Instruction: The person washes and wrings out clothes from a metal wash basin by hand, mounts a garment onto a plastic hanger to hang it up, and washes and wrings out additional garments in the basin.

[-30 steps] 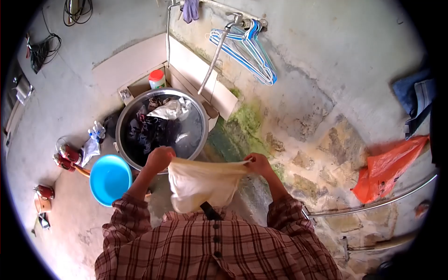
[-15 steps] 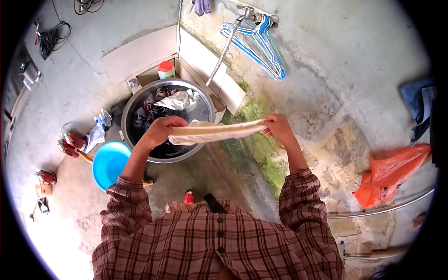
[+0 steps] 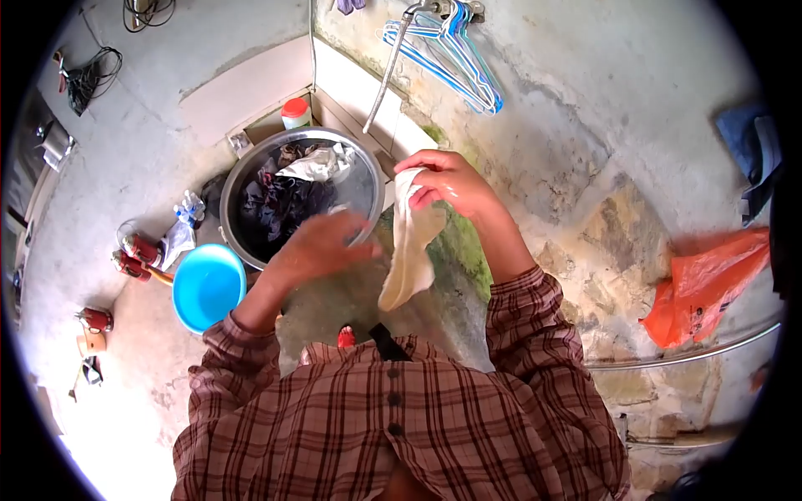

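Observation:
A cream-white sock (image 3: 408,255) hangs limp from my right hand (image 3: 451,185), whose fingers are closed round its top end. My left hand (image 3: 322,248) is empty, its fingers apart and a little blurred, over the near right rim of a large metal basin (image 3: 374,159). Inside that basin lie dark wet clothes (image 3: 280,204) and a white cloth (image 3: 317,164), in water. The sock dangles to the right of my left hand, not touching it.
A blue plastic basin (image 3: 209,288) stands on the floor at left. Behind the metal basin is a red-lidded tub (image 3: 296,113). Blue and white hangers (image 3: 455,58) hang by the tap (image 3: 409,17). An orange plastic bag (image 3: 706,288) and a metal rail (image 3: 693,355) are at right.
My left hand has let go of the sock and moved down. My right hand has shifted left and up with it; the sock, stretched level before, now hangs down.

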Tool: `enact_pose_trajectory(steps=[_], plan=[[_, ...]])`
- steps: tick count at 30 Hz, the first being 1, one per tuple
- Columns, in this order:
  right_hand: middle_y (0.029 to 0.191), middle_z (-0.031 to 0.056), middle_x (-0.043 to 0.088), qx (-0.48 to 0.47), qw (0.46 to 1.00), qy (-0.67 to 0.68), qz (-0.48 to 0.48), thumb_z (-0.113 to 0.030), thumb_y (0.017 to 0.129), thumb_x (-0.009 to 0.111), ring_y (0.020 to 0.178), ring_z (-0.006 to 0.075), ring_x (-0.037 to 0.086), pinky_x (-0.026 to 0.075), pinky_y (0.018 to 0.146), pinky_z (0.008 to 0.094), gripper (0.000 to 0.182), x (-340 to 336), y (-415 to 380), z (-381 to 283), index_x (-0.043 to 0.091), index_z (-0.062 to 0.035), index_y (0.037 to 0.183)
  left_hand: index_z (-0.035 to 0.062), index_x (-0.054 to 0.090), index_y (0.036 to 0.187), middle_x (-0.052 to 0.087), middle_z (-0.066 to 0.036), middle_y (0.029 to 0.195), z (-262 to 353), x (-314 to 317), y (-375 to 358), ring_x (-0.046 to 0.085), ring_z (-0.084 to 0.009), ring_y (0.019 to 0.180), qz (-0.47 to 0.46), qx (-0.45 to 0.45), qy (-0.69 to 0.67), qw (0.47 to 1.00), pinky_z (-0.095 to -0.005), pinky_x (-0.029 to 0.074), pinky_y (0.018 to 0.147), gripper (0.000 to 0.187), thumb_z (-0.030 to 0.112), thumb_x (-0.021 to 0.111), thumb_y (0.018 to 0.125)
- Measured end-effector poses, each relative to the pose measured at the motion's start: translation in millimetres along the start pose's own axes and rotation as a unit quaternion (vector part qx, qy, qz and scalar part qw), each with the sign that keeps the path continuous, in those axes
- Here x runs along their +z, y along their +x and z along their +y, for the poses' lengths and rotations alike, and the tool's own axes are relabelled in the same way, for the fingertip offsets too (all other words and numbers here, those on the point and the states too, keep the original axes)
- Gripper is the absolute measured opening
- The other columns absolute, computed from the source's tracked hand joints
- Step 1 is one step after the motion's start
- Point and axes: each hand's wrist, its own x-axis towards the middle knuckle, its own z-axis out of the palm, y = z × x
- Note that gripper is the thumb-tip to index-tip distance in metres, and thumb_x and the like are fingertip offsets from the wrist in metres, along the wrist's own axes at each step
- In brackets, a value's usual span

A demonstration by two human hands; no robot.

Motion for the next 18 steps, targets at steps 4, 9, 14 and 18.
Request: enact_pose_trajectory(steps=[4,9,14,18], plan=[[0.085,0.0067,0.059,-0.047,0.997,-0.035,-0.053,-0.005,0.082,0.060,0.070,0.0153,0.062,0.053,0.062,0.0294,0.029,16.3,-5.1,0.0,0.057,0.0017,0.110,0.0016,0.045,0.129,0.060,-0.014,0.113,36.7,-5.2,32.9,0.060,-0.0229,0.101,0.162,0.057,-0.165,0.971,-0.0319,0.048,0.087,0.064,0.026,0.075,0.078],[0.088,0.0096,0.061,-0.143,0.986,-0.079,0.044,-0.011,0.082,0.068,0.073,0.0131,0.058,0.048,0.063,0.0269,0.042,-2.2,-15.9,10.6,0.048,-0.0032,0.118,-0.0005,0.052,0.119,0.064,-0.013,0.096,38.4,5.6,64.0,0.063,-0.0174,0.084,0.206,0.056,-0.193,0.958,-0.0295,0.051,0.073,0.048,0.023,0.071,0.082],[0.091,0.0077,0.064,-0.145,0.939,-0.271,0.153,-0.025,0.082,0.071,0.077,0.0162,0.062,0.051,0.067,0.0302,0.051,-48.7,-28.1,101.0,0.047,-0.0041,0.122,0.0009,0.060,0.105,0.059,-0.005,0.069,43.3,4.0,72.5,0.055,-0.0103,0.053,0.222,-0.061,-0.219,0.948,-0.0260,0.045,0.050,0.035,0.029,0.066,0.086],[0.089,0.0074,0.064,0.127,0.976,-0.175,0.013,-0.042,0.086,0.066,0.074,0.0157,0.063,0.051,0.062,0.0310,0.051,-10.6,-42.6,179.4,0.053,-0.0039,0.117,0.0014,0.063,0.101,0.054,0.000,0.062,57.8,-1.0,72.5,0.049,-0.0060,0.046,0.268,-0.082,-0.271,0.921,-0.0228,0.041,0.042,0.031,0.030,0.064,0.089]])
